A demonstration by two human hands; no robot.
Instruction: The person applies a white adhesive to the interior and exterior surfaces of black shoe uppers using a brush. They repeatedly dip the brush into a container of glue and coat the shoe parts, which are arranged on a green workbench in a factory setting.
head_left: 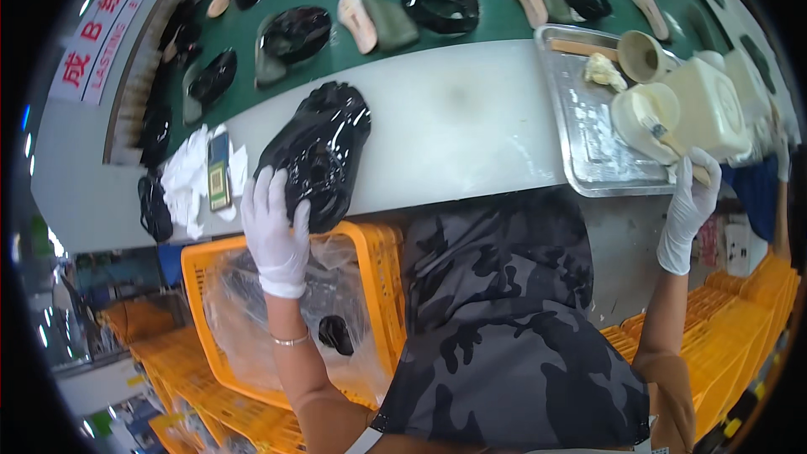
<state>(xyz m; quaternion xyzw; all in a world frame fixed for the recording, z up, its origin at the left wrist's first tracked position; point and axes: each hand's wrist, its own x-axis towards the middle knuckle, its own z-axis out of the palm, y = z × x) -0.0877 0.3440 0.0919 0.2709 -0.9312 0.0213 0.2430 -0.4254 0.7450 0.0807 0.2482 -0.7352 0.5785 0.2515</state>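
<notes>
A glossy black shoe upper [324, 147] lies on the white worktop, its near end over the edge. Against its near left side rests my left hand [276, 231], in a white glove, fingers stretched out and thumb apart. My right hand [691, 210], also gloved, is closed at the tray's near right corner. It pinches the handle of a brush [660, 133] whose head leans inside a cream-coloured cup [626, 113]. Pale residue coats the cup. Behind the cup stand a pale plastic jug [706, 101] and a tilted beige cup [640, 57].
A metal tray [584, 147] holds the cups and a crumpled pale lump [603, 72]. Across the green belt [496, 34] lie several black uppers and pale insoles [357, 23]. A phone [218, 172] lies on white cloths at the left. An orange crate [382, 286] stands below the worktop.
</notes>
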